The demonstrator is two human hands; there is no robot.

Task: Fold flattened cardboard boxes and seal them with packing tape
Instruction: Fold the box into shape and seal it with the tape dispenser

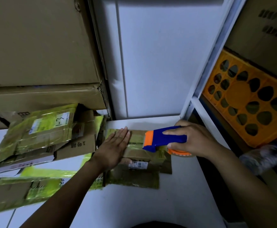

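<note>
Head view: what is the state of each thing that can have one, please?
Small brown cardboard box: top flaps closed.
Blue and orange tape dispenser: held, front edge on the box top.
Left hand: flat, pressing the box.
Right hand: gripping the dispenser.
Flattened cardboard boxes at left: unfolded, piled.

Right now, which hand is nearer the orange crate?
Right. The right hand grips the tape dispenser close beside the orange crate; the left hand presses the box farther off.
</note>
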